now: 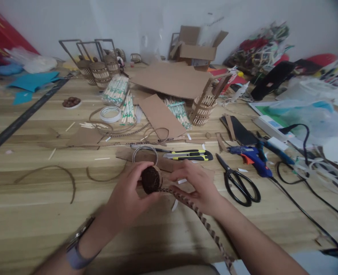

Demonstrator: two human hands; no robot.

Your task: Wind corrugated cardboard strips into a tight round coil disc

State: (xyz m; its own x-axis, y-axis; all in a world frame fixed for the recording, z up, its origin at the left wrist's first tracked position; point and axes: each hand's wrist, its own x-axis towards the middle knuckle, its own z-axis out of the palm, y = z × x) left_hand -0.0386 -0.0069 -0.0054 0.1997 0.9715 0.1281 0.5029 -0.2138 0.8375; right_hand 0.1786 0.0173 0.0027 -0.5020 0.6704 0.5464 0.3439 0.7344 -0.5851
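Head view: taking the dark round piece (150, 180) as the centre of the clock, it sits just below the middle of the picture, held up over the bench (114, 244) and edged with a lighter band. The left hand (127, 196) is closed around it from nine o'clock, fingers curled over the top and thumb pressed along the lower side. From the piece's lower right edge a corrugated strip (207, 225) runs off toward five o'clock. The right hand (199, 187) is at three o'clock, its fingers half curled and spread a little from the thumb; the strip passes against the thumb, though I cannot tell whether it is pinched.

The step in hand looks like fitting the strip to the rim; a next move of that kind would call for a steady left grip and light tension on the strip, edges kept level.

A wire ring (145, 156) lies near twelve o'clock, a utility knife (189, 154) near two, scissors (239, 183) at three, and a glue gun (251, 154) between two and three, farther out.
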